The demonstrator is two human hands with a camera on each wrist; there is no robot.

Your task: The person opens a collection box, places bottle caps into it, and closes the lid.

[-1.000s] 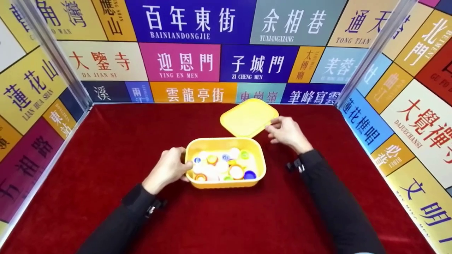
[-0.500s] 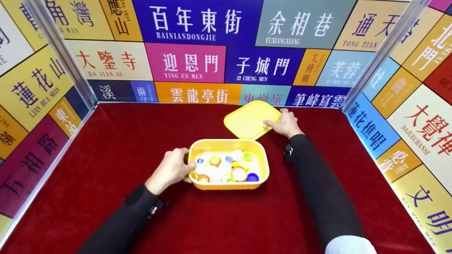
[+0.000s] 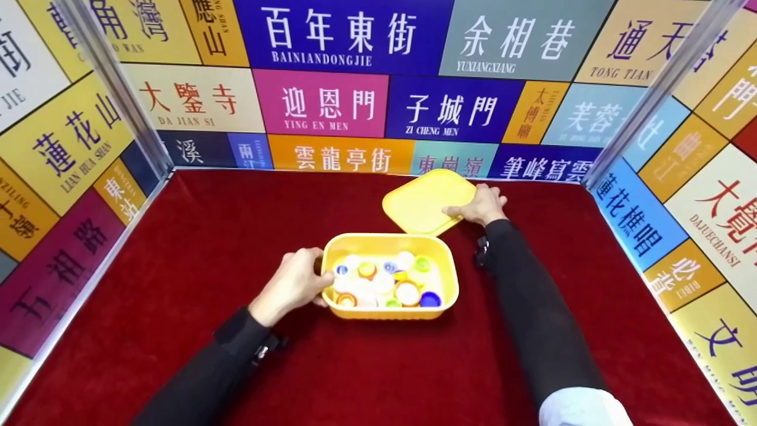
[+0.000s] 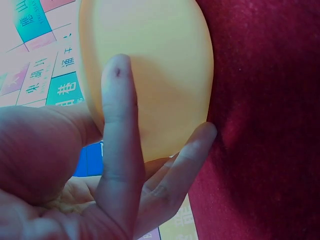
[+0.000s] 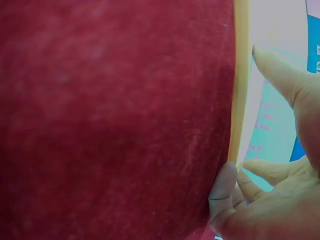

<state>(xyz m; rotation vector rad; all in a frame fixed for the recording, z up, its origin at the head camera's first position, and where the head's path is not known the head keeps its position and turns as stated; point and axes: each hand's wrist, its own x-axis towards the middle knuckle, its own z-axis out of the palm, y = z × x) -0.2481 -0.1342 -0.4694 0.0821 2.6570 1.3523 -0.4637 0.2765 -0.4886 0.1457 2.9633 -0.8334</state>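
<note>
A yellow plastic box [image 3: 390, 313] stands without a cover in the middle of the red cloth. Inside lie several bottle caps [image 3: 408, 293] in white, orange, green and blue. My left hand [image 3: 293, 284] grips the box's left end, thumb over the rim; the left wrist view shows fingers against the outer wall [image 4: 165, 90]. Behind the box lies the flat yellow lid [image 3: 423, 201]. My right hand [image 3: 482, 206] pinches its right side, thumb on top. In the right wrist view, fingertips meet the lid's edge [image 5: 240, 90]; what lies under it is hidden.
Red cloth [image 3: 236, 219] covers the table. Printed panels [image 3: 331, 103] with Chinese lettering rise at the back and both sides, joined by metal corner posts [image 3: 650, 89]. The lid's far corner lies close to the back panel.
My right hand has moved from beside the lid's near right edge to further along it and now holds it. My left hand keeps its grip on the box. The head view has shifted slightly.
</note>
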